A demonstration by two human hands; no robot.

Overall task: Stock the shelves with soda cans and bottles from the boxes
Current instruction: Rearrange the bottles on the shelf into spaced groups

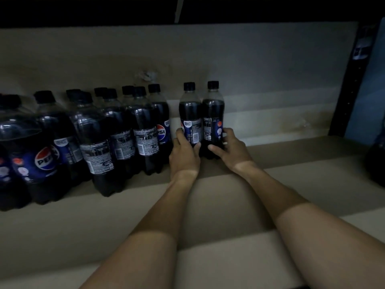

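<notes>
Two small dark cola bottles stand upright side by side deep on the shelf [291,155]. My left hand [184,155] grips the lower part of the left bottle [190,113], thumb on its right side. My right hand [231,149] grips the base of the right bottle [213,113], fingers curled round it. Both bottles have black caps and blue labels. To their left stand several more cola bottles [143,126] in rows, larger ones nearest the front left.
The pale back wall [270,69] of the shelf rises just behind the bottles. A dark metal upright [352,80] bounds the shelf at right, with another dark bottle [377,161] beyond it. Bare shelf lies to the right of my hands.
</notes>
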